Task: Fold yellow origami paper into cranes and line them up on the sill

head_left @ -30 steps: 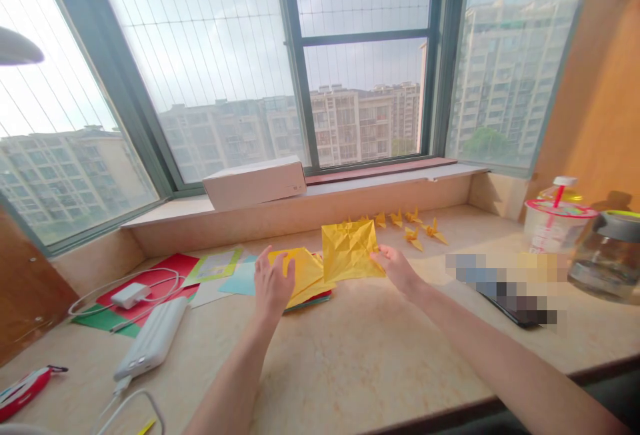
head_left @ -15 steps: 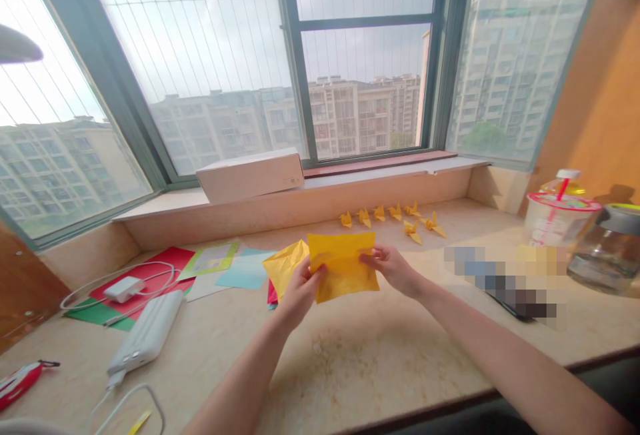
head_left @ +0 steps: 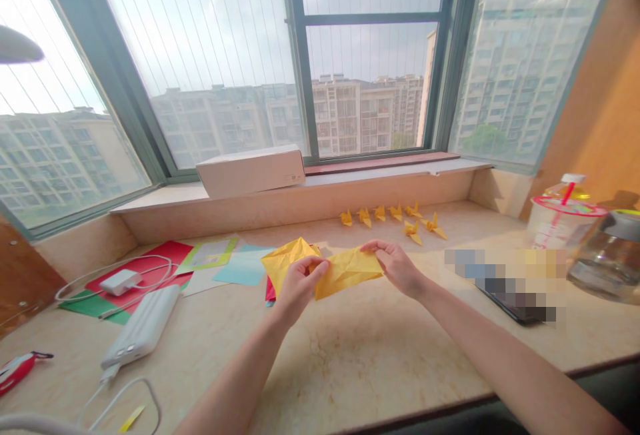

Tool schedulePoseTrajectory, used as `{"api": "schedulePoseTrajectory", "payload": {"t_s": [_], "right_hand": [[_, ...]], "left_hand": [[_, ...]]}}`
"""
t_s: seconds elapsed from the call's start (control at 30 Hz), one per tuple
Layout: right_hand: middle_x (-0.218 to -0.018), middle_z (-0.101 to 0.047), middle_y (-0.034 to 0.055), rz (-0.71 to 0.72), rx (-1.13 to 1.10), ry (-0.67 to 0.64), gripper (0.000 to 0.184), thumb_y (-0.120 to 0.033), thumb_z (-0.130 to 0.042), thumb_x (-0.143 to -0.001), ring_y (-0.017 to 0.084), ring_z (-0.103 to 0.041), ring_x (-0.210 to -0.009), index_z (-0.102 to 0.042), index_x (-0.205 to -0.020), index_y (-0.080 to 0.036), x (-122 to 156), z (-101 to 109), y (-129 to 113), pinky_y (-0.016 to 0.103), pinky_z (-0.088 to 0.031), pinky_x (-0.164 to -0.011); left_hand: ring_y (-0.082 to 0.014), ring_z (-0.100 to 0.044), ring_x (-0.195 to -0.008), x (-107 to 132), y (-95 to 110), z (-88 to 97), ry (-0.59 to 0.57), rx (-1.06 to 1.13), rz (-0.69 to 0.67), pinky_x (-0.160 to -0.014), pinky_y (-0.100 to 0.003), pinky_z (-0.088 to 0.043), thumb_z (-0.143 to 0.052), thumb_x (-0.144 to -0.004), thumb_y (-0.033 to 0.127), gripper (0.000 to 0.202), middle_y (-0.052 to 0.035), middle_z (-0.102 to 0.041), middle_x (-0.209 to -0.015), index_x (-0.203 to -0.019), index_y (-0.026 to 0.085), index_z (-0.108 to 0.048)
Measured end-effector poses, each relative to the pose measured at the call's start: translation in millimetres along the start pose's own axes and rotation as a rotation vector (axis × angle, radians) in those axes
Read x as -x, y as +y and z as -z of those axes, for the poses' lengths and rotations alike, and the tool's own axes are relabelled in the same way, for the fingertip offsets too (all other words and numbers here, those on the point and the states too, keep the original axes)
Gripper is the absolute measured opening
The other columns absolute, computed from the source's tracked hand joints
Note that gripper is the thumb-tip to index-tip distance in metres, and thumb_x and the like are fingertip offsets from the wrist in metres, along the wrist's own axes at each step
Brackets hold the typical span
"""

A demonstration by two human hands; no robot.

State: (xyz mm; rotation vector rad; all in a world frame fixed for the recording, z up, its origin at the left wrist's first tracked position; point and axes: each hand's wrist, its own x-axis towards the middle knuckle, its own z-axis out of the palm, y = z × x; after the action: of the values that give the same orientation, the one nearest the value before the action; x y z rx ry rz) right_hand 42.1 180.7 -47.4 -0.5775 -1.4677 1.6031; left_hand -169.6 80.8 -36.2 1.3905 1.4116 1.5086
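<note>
The left hand (head_left: 300, 285) was closed in a pinch on the near-left end of a yellow paper sheet (head_left: 349, 273), thumb flat on top; the right hand (head_left: 399, 268) gripped the opposite end, fingers bent over its upper edge, that thumb largely hidden. The sheet was held between the two hands over a marbled beige worktop (head_left: 350, 368), its thin, matt surface crossed by fine diagonal creases; whether it was folded double could not be told. Just beyond the left hand lay a second yellow sheet (head_left: 281, 257), crumpled and peaked into facets, with red paper (head_left: 270, 290) showing beneath its left edge. Seven yellow origami cranes (head_left: 413, 232), sharp-pointed and angular, stood farther back, five in a row and two nearer. To the left, smooth light-blue paper (head_left: 244, 267) lay flat near a red sheet (head_left: 167, 250), on which rested a glossy white charger (head_left: 120, 281) with its looped cable. A white power bank (head_left: 143, 328), oblong and round-edged, lay nearer the person. At right stood a clear jug (head_left: 607, 258) with a grey collar, beside a red-rimmed plastic cup (head_left: 563, 221).
</note>
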Motion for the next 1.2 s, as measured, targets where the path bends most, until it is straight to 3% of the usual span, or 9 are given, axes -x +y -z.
{"api": "schedulePoseTrajectory", "payload": {"t_s": [0.13,0.23,0.37,0.47,0.57,0.7,0.83,1.0,1.2], "right_hand": [[-0.096,-0.074,0.0065,-0.052,-0.032,-0.053,0.058,-0.049,-0.061,-0.084,0.022,-0.071,-0.086,-0.047,-0.133,-0.023,5,-2,-5,0.036,-0.055,-0.080],[-0.093,-0.074,0.0049,-0.084,0.059,-0.069,0.083,-0.044,-0.076,-0.074,0.022,-0.072,-0.079,-0.034,-0.143,-0.024,5,-4,-5,0.037,-0.056,-0.076],[-0.090,-0.075,0.0085,0.065,0.217,0.169,0.053,-0.046,-0.074,-0.075,0.025,-0.071,-0.082,-0.060,-0.117,-0.018,5,-7,-1,0.039,-0.055,-0.077],[-0.093,-0.075,0.0096,0.350,0.505,0.383,0.026,-0.043,-0.067,-0.082,0.027,-0.068,-0.089,-0.069,-0.094,-0.020,10,-9,0,0.042,-0.052,-0.084],[-0.098,-0.074,0.0078,0.622,0.701,0.261,0.012,-0.032,-0.062,-0.088,0.025,-0.066,-0.096,-0.071,-0.090,-0.025,17,-12,-1,0.042,-0.049,-0.090],[-0.114,-0.071,0.0052,0.840,0.914,-0.070,0.018,-0.018,-0.061,-0.088,0.024,-0.061,-0.110,-0.072,-0.097,-0.028,24,-18,1,0.043,-0.045,-0.095],[-0.129,-0.063,0.0058,0.857,1.016,-0.192,0.022,-0.019,-0.062,-0.088,0.025,-0.053,-0.121,-0.071,-0.105,-0.029,26,-22,1,0.044,-0.041,-0.100],[-0.131,-0.058,0.0096,0.792,1.004,-0.121,0.020,-0.027,-0.062,-0.089,0.027,-0.052,-0.122,-0.071,-0.107,-0.028,25,-20,-3,0.045,-0.042,-0.101],[-0.119,-0.062,0.0112,0.644,0.737,-0.031,0.016,-0.033,-0.061,-0.091,0.024,-0.059,-0.112,-0.073,-0.093,-0.023,22,-22,-7,0.041,-0.047,-0.098]], "left_hand": [[-0.0103,-0.046,-0.053,0,-9,-4.3,-0.017,-0.242,-0.069,-0.051,-0.022,-0.035,-0.068,-0.077,0.039,0.028,0.0016,-0.060,-0.065,-0.095,0.017,-0.072],[-0.0106,-0.051,-0.056,0,-13,-7.1,-0.009,-0.163,-0.097,-0.054,-0.021,-0.041,-0.067,-0.079,0.037,0.040,0.0026,-0.061,-0.070,-0.116,0.020,-0.063],[-0.0153,-0.065,-0.074,-3,-11,-7.4,0.137,0.042,-0.060,-0.067,-0.027,-0.054,-0.073,-0.074,0.040,0.062,-0.0024,-0.065,-0.087,-0.128,0.020,-0.050],[-0.0190,-0.068,-0.076,-3,-8,-8.2,0.149,0.108,0.077,-0.069,-0.032,-0.057,-0.069,-0.076,0.052,0.051,-0.0084,-0.068,-0.088,-0.108,0.013,-0.062],[-0.0225,-0.070,-0.079,2,-4,-13.4,-0.016,0.268,0.176,-0.075,-0.037,-0.057,-0.060,-0.080,0.062,0.054,-0.0155,-0.071,-0.092,-0.088,0.009,-0.069],[-0.0257,-0.070,-0.092,10,1,-22.0,-0.188,0.490,0.133,-0.085,-0.040,-0.055,-0.061,-0.084,0.056,0.048,-0.0155,-0.072,-0.097,-0.094,0.010,-0.069],[-0.0256,-0.067,-0.102,11,3,-24.4,-0.175,0.544,0.087,-0.088,-0.036,-0.054,-0.067,-0.084,0.039,0.033,-0.0127,-0.072,-0.107,-0.102,0.012,-0.069],[-0.0266,-0.066,-0.104,11,1,-25.8,-0.146,0.589,0.099,-0.087,-0.036,-0.054,-0.070,-0.082,0.035,0.031,-0.0128,-0.072,-0.111,-0.103,0.013,-0.070],[-0.0250,-0.069,-0.095,14,1,-29.3,-0.143,0.614,0.127,-0.088,-0.037,-0.054,-0.075,-0.078,0.030,0.033,-0.0148,-0.071,-0.111,-0.105,0.011,-0.070]]}}
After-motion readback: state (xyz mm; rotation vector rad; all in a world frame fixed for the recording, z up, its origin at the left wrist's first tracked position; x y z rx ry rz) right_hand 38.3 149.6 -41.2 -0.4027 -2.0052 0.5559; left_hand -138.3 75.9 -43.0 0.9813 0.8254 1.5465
